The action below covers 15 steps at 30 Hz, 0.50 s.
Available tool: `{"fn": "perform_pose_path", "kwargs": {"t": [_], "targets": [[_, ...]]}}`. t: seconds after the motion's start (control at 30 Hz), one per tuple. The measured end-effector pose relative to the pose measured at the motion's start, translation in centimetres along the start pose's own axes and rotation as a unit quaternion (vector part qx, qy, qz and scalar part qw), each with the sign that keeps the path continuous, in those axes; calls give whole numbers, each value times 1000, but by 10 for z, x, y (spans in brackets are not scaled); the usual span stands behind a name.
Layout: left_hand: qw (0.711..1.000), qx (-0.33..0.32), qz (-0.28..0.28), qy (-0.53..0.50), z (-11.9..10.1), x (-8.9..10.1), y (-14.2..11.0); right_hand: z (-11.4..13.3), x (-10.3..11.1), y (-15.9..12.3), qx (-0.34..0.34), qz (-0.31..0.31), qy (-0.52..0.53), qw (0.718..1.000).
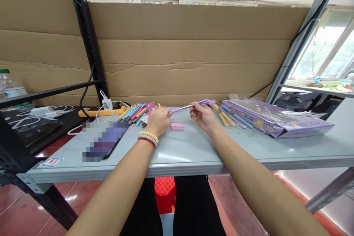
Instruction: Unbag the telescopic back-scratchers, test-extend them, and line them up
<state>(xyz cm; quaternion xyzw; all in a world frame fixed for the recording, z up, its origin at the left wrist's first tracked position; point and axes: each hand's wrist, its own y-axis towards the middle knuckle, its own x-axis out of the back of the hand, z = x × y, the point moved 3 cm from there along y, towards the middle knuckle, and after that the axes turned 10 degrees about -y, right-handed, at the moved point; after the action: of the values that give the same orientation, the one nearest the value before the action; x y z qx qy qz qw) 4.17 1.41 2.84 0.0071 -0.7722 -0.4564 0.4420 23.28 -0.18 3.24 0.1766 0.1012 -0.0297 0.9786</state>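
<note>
My left hand [158,121] is closed round the purple end of a slim pen [176,110], above the middle of the table. My right hand [203,116] pinches the same pen farther right, and a silvery stretch of it shows between the hands. Curved purple pieces [207,102] show just beyond my right fingers; I cannot tell whether they belong to the pen. On the tabletop between my hands lies a small pink block [177,127]. A fanned row of colourful pens [135,113] lies beside and partly behind my left hand.
Yellow, blue and purple pens [227,118] lie right of my right hand, by a purple box [272,121] with clear plastic on it. A phone [107,142], a white charger [106,104] and a yellow power strip [110,112] are at left. Cardboard [193,51] stands behind.
</note>
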Motion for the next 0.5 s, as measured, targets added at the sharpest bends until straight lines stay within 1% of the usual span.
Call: {"fn": "perform_pose_path", "kwargs": {"t": [0.1, 0.2, 0.3, 0.4, 0.5], "targets": [[1000, 7, 2, 2, 3, 1, 0, 0, 3, 1, 7, -18, 10, 1000], [1000, 4, 15, 0, 2, 2, -1, -1, 3, 2, 22, -15, -43, 999], [999, 24, 22, 2, -3, 4, -3, -3, -2, 1, 43, 1, -100, 994], [999, 41, 21, 23, -8, 3, -3, -5, -11, -1, 49, 34, -133, 989], [999, 22, 24, 37, -9, 0, -3, -6, -17, -4, 40, 58, -161, 984]]}}
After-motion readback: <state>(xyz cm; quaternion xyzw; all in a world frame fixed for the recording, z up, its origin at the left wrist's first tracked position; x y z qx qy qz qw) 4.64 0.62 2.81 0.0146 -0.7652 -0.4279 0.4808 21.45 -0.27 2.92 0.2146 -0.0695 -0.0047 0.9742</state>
